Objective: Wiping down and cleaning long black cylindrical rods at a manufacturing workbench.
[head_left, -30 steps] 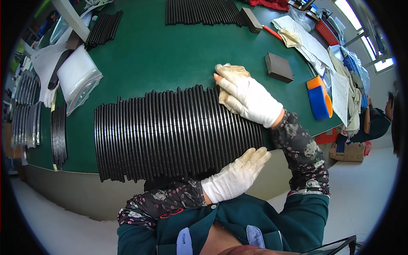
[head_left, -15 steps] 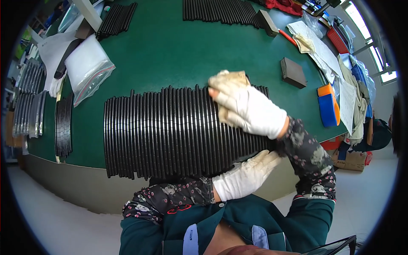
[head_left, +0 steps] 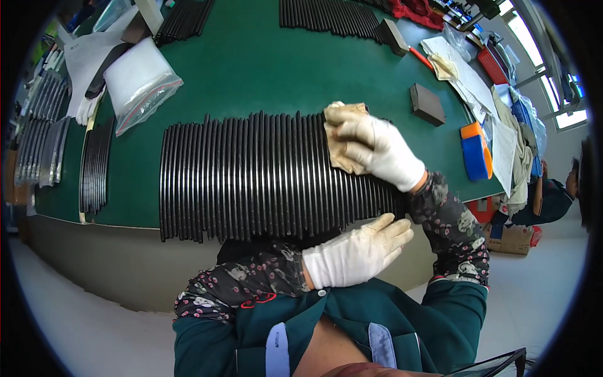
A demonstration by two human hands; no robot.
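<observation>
A wide row of slim black rods (head_left: 251, 179) lies side by side at the near edge of the green table, their ends uneven. Over the right part of the row, my right hand (head_left: 384, 151), in a white glove, grips a stained beige cloth (head_left: 342, 158) that rests on the rods. My left hand (head_left: 358, 252), also gloved, is just off the near ends of the rods at the right, open, with its fingers stretched out to the right. It holds nothing.
Metal blocks (head_left: 428, 104) and a blue-orange tape roll (head_left: 476, 154) stand to the right, near papers and a red-handled tool (head_left: 421, 58). More rods (head_left: 330, 17) lie at the far edge. At left are a clear bag (head_left: 143, 78) and another rod bundle (head_left: 97, 166). Another person (head_left: 549, 201) is at far right.
My right hand has loosened and lifted its fingers a little on the cloth, which now shows more. My left hand has come away from the rods' near ends, its fingers more spread.
</observation>
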